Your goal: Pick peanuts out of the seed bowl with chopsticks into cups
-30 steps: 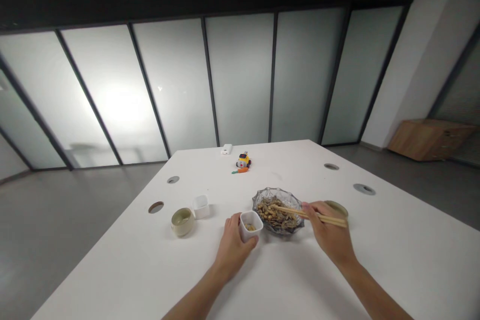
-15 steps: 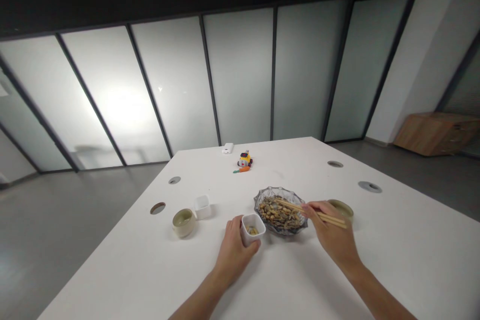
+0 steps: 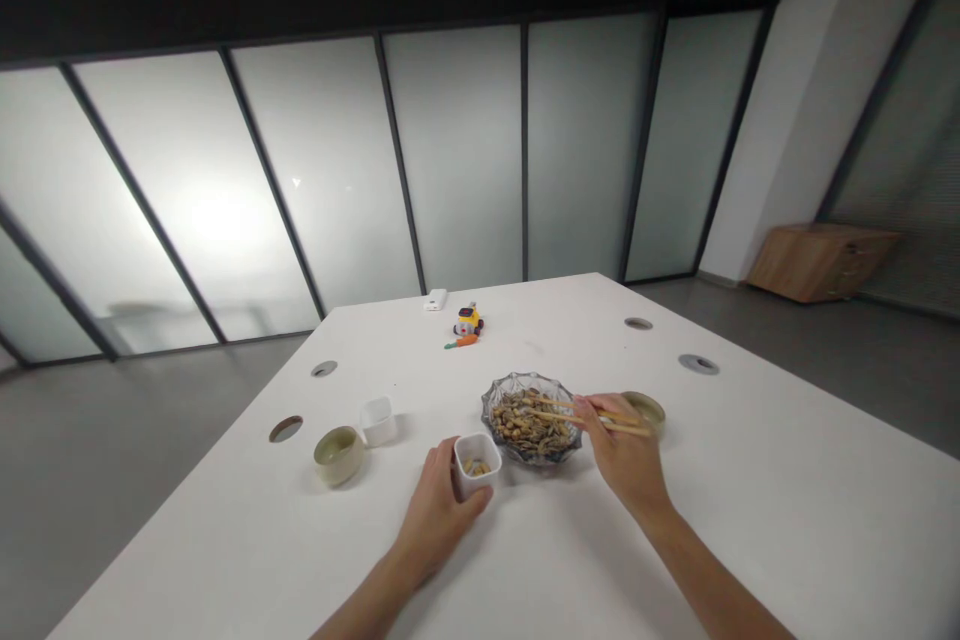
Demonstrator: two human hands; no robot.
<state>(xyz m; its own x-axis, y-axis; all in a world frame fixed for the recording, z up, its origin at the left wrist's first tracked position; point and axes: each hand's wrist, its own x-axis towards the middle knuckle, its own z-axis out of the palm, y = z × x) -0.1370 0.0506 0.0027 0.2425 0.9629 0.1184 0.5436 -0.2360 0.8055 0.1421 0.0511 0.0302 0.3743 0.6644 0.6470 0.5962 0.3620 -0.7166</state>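
As L hand (image 3: 435, 510) grips white cup (image 3: 472, 487), R hand (image 3: 628, 465) clamps chopsticks (image 3: 556, 416), bowl (image 3: 536, 458) btwn hands.

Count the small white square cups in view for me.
2. The left hand holds one white cup, with a few small pieces in it; the other white cup stands beside the green bowl at the left. No third shows, though one could be hidden.

Right of the bowl (image 3: 541, 460), the right hand (image 3: 628, 465) covers part of the chopsticks (image 3: 559, 416) and a cup (image 3: 648, 408) from us. Left of the bowl, the left hand (image 3: 437, 508) has some fingertips hidden behind a tub (image 3: 471, 490), whose pieces (image 3: 476, 467) we find too small to name. The bottom edge cuts off both forearms (image 3: 379, 588).
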